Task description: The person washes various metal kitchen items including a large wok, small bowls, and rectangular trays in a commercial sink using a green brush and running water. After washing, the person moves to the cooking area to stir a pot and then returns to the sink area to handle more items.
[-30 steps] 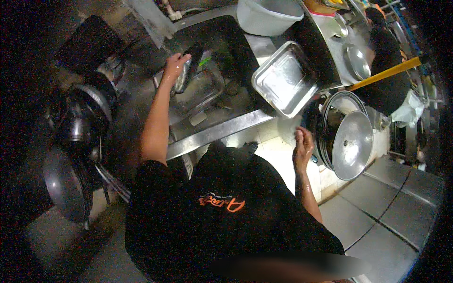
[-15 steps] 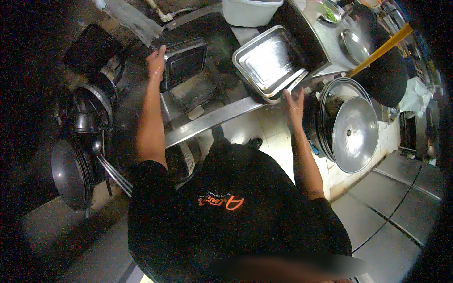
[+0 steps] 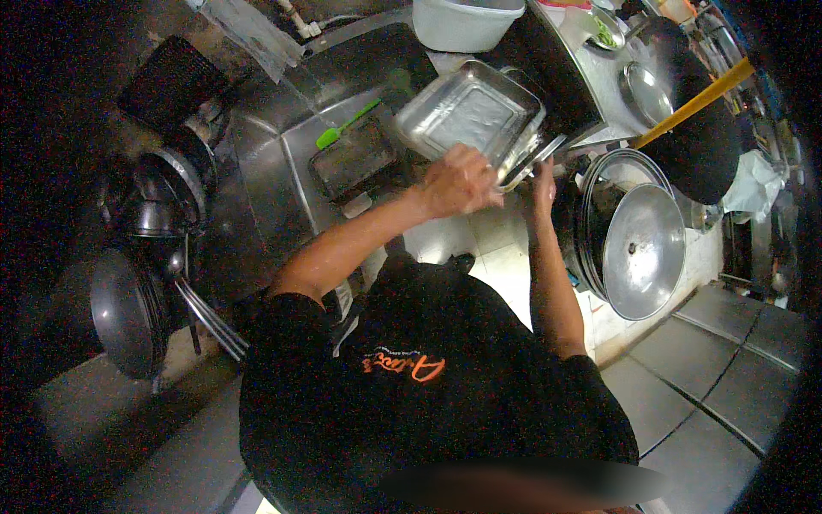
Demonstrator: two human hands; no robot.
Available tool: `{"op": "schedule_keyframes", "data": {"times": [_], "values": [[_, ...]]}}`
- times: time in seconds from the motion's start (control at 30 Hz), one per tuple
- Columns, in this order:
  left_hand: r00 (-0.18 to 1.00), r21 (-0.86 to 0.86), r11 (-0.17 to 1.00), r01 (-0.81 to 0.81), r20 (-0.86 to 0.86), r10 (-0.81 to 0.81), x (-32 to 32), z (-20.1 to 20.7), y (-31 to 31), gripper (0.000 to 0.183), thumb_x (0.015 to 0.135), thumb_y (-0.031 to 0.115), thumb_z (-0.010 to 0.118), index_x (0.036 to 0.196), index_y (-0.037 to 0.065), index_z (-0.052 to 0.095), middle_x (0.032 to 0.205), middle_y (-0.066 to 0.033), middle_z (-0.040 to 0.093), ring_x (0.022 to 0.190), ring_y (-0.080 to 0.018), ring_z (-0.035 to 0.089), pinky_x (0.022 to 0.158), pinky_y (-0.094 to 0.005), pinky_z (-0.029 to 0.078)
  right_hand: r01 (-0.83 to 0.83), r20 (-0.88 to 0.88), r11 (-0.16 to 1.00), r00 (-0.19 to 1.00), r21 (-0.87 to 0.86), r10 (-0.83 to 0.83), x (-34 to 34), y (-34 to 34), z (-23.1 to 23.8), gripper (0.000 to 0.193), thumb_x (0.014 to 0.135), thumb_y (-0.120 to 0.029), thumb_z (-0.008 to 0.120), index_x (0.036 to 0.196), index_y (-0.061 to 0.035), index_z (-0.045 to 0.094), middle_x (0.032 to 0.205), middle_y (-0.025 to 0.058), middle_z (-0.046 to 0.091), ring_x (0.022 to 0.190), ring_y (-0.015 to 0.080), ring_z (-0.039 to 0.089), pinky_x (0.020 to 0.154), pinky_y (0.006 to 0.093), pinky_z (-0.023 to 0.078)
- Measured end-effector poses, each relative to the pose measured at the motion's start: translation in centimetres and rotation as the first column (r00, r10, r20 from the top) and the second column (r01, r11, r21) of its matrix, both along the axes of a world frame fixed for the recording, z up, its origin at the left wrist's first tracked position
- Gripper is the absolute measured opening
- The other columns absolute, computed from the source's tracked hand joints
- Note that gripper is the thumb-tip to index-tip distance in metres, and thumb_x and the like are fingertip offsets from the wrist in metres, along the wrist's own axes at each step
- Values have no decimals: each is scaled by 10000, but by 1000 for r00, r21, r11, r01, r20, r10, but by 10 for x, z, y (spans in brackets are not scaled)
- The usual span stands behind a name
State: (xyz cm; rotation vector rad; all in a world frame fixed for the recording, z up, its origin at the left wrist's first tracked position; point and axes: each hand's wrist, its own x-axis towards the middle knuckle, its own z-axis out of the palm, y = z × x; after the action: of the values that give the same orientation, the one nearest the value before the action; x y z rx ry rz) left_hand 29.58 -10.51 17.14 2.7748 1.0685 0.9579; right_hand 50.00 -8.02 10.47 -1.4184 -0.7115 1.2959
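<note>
Nearest is the black cloth of the wearer's shirt. Beyond it, the right hand grips the near right corner of a set of shiny rectangular metal trays, while the left hand bends over their near edge; motion blur means I cannot tell whether it is clenched on the rim. The trays sit at the right side of the sink, tilted, with rounded corners and flat rims that look thin and slick. The step in hand seems to be aligning one tray with another; the next move would call for a firm hold on both rims and matched corners. To the right stand smooth, round metal pans. Farther left, the dull steel sink holds a dark rectangular pan and a green spatula. Farthest is a smooth white tub.
</note>
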Motion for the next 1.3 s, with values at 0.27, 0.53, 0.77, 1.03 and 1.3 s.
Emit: {"op": "schedule_keyframes", "data": {"times": [0.27,0.53,0.77,1.03,1.3], "values": [[810,-287,765,-577,-75,582,-140,-168,36,372,855,312,568,1052,-3,574,1063,-207,584,996,-405,540,853,-469,446,-132,167,988,979,85,117,0,-8,-1,848,856,-345,585,1445,-37,59,1436,190,251,1303,278,289,1064,339,222],[733,-649,406,-643,-675,82,-269,-313,-22,336,797,197,538,1084,34,601,1060,-204,612,995,-365,585,869,-468,454,-47,476,937,870,347,-133,-30,-15,-15,748,805,-23,495,1436,-5,94,1474,200,177,1342,291,222,1083,318,152],[802,-674,436,-596,-525,286,-285,-205,63,272,825,231,509,934,12,628,1021,-204,620,934,-381,597,799,-475,476,23,540,974,829,226,-145,-24,-7,-29,720,779,-71,499,1426,-24,186,1456,185,230,1292,267,299,1037,301,234],[646,-921,317,-226,101,756,-313,-157,150,427,811,348,600,1019,-24,617,999,-144,634,838,-255,589,752,-378,456,113,408,982,898,153,-167,-50,-7,-3,702,774,-71,505,1416,-15,227,1382,139,366,1132,239,434,951,291,333],[628,-932,302,202,360,690,-314,-120,100,381,805,331,639,958,-18,652,972,-126,640,844,-211,567,748,-353,440,102,469,972,862,211,-193,-41,-8,-16,692,764,-69,490,1407,-2,245,1381,148,371,1160,258,426,983,295,304]]}}
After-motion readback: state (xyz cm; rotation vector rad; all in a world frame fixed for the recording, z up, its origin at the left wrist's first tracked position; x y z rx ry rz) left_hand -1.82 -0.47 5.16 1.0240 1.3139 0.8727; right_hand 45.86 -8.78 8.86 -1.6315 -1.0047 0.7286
